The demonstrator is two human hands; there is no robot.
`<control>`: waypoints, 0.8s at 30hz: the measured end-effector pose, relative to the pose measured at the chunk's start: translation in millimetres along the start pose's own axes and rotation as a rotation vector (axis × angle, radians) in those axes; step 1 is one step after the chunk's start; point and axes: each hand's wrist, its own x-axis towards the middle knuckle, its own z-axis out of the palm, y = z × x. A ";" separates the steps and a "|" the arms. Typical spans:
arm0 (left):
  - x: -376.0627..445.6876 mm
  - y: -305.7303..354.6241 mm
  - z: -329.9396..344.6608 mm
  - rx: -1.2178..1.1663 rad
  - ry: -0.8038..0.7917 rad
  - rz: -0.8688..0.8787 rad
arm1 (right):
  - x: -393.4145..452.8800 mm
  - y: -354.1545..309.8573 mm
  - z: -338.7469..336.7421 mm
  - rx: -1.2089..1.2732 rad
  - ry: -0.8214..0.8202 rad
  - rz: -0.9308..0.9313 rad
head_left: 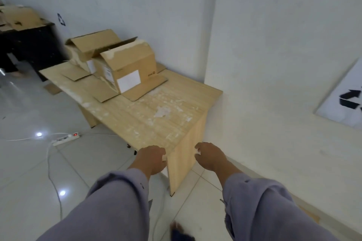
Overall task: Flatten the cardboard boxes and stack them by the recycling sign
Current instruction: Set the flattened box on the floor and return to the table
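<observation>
Two opened cardboard boxes stand on the far half of a light wooden table. The nearer box has white labels and its flaps lie spread on the tabletop. The farther box sits right behind it with flaps raised. A white recycling sign leans against the wall at the right. My left hand and my right hand hover by the table's near corner, far from the boxes, fingers loosely curled, holding nothing.
A black table at the far left carries flattened cardboard, beside a small recycling mark on the wall. A white power strip and its cables lie on the tiled floor left of the table. A person's foot shows at the far left.
</observation>
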 end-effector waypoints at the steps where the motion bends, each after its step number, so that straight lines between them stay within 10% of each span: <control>1: 9.6 -11.3 -4.3 -0.004 0.003 -0.011 | 14.5 -8.7 0.1 -0.025 -0.001 -0.022; 24: 165.5 -235.0 -129.2 -0.013 0.145 -0.101 | 270.0 -195.4 -71.5 -0.050 0.011 -0.239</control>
